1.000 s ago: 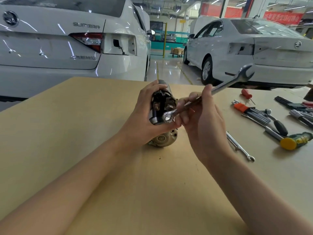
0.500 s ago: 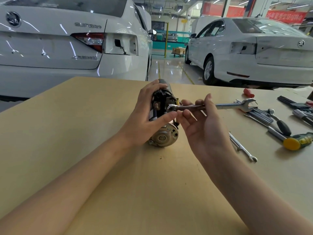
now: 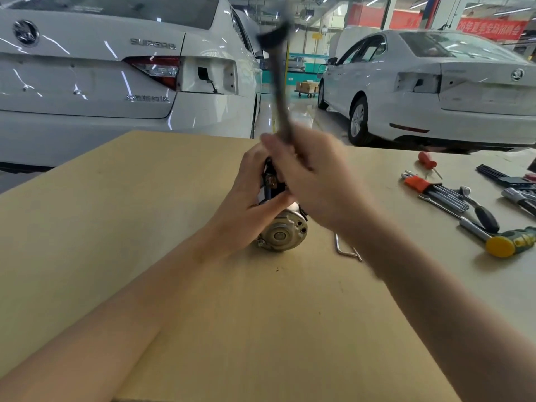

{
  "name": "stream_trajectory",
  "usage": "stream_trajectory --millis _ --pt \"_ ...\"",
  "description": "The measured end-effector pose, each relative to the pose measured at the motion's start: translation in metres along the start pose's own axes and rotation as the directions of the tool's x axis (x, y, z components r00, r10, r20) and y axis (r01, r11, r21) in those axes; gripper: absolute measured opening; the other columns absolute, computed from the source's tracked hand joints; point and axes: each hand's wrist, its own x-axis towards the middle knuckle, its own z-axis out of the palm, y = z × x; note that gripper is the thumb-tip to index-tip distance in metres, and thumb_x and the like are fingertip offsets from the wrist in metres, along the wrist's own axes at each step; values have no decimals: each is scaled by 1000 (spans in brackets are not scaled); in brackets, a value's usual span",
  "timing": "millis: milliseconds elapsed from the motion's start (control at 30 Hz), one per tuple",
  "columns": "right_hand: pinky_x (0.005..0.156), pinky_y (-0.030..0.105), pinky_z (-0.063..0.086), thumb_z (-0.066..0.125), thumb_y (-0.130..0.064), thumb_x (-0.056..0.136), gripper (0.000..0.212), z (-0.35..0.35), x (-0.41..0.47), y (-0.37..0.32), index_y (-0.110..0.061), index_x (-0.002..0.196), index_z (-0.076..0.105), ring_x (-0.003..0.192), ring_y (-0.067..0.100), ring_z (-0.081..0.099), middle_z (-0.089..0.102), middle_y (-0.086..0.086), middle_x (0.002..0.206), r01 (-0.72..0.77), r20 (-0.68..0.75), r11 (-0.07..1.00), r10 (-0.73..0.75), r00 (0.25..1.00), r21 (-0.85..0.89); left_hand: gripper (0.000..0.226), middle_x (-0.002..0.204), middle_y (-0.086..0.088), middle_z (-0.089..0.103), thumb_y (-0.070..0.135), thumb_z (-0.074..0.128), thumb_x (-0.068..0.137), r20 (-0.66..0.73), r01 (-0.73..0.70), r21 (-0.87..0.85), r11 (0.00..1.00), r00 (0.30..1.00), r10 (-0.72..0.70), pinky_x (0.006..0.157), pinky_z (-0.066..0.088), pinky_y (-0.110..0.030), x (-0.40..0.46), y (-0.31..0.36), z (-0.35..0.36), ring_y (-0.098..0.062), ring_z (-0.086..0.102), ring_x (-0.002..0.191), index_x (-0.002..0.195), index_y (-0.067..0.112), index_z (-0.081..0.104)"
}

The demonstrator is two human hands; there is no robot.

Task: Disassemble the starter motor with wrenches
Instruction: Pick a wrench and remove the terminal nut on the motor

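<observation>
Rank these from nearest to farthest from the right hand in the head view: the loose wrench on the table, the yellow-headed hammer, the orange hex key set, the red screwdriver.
From the right hand:
1. Loose wrench, on the table just below the right wrist.
2. Orange hex key set, out to the right.
3. Red screwdriver, at the far right, and yellow-headed hammer, at the near right, are too close to call.

Both forearms are bare from the lower frame edge up to the wrists; no sleeve, glove, watch or ring shows on either. The left hand (image 3: 249,198) is sharp, with short, unpainted nails on the fingers that show. The right hand (image 3: 316,184) is smeared by motion blur, so its fingers and nails cannot be made out.
</observation>
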Motion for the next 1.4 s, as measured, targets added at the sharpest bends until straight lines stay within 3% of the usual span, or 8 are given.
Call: stream_trajectory --millis 167,333,500,600,700,1067,1233,1400 --pt "79 35 42 39 -43 100 33 4 1 -7 -21 103 64 98 19 58 65 0 99 434 420 694 -205 884 -574 52 130 7 43 15 51 82 -10 17 113 993 1000 -16 99 28 0 3 -2 5 19 37 117 132 8 38" --pt "57 26 37 45 -32 96 22 -6 -14 5 -20 81 56 60 5 46 53 -2 68 101 7 962 -107 994 255 62 140 -2 40 44 63 81 22 24 11 1000 999 -24 112 37 -46 0 0 0 -22 39 136 135 38 34" --pt "44 22 40 40 -33 101 33 -9 -25 25 -13 76 50 46 11 43 59 4 62 -115 -64 381 426 902 917 63 143 17 30 53 66 73 -15 46 38 998 999 -46 117 30 -39 -2 5 0 -5 28 141 129 40 39" --pt "45 20 44 41 -35 100 36 -6 -31 32 -12 74 50 45 10 46 61 4 61 -143 86 55 575 813 988 67 145 14 29 54 66 70 -14 50 57 997 999 -50 116 30 -44 -1 7 0 -6 29 142 129 38 38" --pt "46 20 48 43 -34 100 35 -5 -32 36 -12 74 51 44 9 51 65 5 64 -153 138 -28 610 780 988 65 146 11 29 53 66 70 -18 49 49 998 999 -48 116 31 -44 -1 9 0 -8 29 142 127 41 38" --pt "58 25 55 47 -28 100 29 3 -41 27 -9 79 55 60 17 64 71 12 79 -172 63 114 630 774 979 50 142 10 33 29 63 84 -52 30 31 999 998 -28 114 34 -35 -3 4 0 -9 33 139 127 34 38" --pt "56 29 52 45 -21 100 27 2 -39 21 -8 80 57 58 20 60 68 17 77 -135 -155 548 451 879 825 47 138 23 31 28 60 87 -39 12 28 1000 999 -11 113 31 -20 -3 1 0 1 31 137 129 33 39" --pt "52 34 44 45 -23 101 25 -1 -16 10 -20 77 50 52 11 51 58 16 70 -81 -144 932 140 980 352 50 137 10 38 26 63 89 -41 -36 29 999 998 37 113 35 -43 -2 -1 2 -15 37 136 129 36 36"
